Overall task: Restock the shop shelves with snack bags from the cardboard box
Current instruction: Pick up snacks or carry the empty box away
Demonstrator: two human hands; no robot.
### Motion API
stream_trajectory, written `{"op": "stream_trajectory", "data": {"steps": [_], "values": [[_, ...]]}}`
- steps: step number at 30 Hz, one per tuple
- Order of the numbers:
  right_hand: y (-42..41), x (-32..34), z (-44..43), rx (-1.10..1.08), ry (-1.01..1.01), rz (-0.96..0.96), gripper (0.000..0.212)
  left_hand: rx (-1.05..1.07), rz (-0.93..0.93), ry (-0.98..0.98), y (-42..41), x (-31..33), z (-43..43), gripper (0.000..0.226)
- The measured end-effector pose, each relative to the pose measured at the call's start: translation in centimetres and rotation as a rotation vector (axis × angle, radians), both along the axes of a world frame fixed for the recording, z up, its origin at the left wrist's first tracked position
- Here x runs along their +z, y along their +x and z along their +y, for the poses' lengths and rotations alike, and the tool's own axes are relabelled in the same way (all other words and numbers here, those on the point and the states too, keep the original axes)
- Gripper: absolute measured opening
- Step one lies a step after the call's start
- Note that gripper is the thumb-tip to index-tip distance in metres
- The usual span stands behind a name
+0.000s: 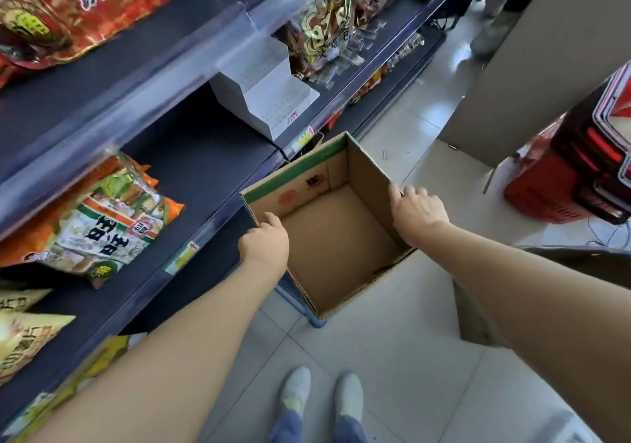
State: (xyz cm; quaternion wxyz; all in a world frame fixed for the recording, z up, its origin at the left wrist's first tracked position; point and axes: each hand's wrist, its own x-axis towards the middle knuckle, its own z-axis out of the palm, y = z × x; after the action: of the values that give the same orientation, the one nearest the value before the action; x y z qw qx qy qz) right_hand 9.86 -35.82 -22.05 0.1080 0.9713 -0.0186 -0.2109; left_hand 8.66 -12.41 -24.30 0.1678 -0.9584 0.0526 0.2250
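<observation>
An open cardboard box [345, 244] with a green-edged flap stands in the aisle in front of me, and nothing lies inside it. My left hand [264, 243] grips its near-left wall. My right hand [418, 212] grips the top of its right wall. A white and orange snack bag [102, 224] lies on the dark middle shelf [205, 166] to the left. Red snack bags [68, 5] fill the upper shelf. Yellow bags [24, 330] sit at the lower left. Gold and brown bags [327, 22] stand farther down the shelving.
A white stepped display riser [266, 97] sits on the middle shelf beyond the box. Red shopping baskets [563, 183] are stacked at the right. A large cardboard panel [532, 67] leans at the far right. A blue stool leg [316, 319] shows under the box. My feet [321, 395] stand on pale floor tiles.
</observation>
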Motion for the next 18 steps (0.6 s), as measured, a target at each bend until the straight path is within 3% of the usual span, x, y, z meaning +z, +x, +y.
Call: {"op": "stream_trajectory", "data": {"steps": [3, 11, 18], "values": [[0.4, -1.8, -0.4, -0.037, -0.006, 0.023, 0.065, 0.020, -0.004, 0.001, 0.3, -1.1, 0.0, 0.074], [1.4, -3.2, -0.4, -0.076, 0.007, -0.002, 0.063, 0.164, 0.059, -0.004, 0.7, -1.4, -1.7, 0.073], [0.4, -3.5, -0.2, -0.126, 0.080, 0.002, 0.054, 0.430, -0.011, -0.183, 1.2, -1.3, -1.2, 0.079]]}}
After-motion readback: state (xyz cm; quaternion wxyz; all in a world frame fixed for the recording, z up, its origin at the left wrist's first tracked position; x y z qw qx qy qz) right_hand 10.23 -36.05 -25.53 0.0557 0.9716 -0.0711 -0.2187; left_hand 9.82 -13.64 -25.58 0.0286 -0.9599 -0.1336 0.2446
